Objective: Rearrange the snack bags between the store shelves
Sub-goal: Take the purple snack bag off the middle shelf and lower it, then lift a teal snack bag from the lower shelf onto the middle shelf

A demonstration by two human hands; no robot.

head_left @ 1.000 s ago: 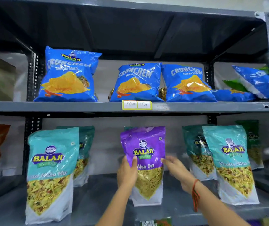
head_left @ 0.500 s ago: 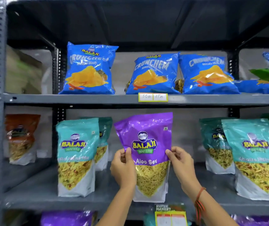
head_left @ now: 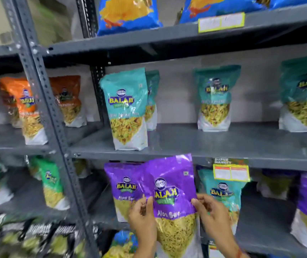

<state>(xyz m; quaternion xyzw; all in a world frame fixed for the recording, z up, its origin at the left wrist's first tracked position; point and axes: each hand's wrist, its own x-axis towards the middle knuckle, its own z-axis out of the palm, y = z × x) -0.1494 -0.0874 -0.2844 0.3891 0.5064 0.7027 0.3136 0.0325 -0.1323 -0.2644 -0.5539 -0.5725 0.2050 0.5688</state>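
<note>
Head view: purple Aloo Sev bag [head_left: 169, 185] overlaps another purple bag [head_left: 124, 183].

There is a single view, from a camera worn on the person's head. It faces a grey metal rack [head_left: 56, 116] head-on and slightly from the right, tilted so the shelf edges slope down to the left. It sits close: the middle shelf [head_left: 204, 144] fills the width of the frame, the shelf above is cut off at the top edge, and a lower one runs off the bottom. Wide-angle bending and blur smear the left side. Both forearms enter from the bottom edge.
</note>
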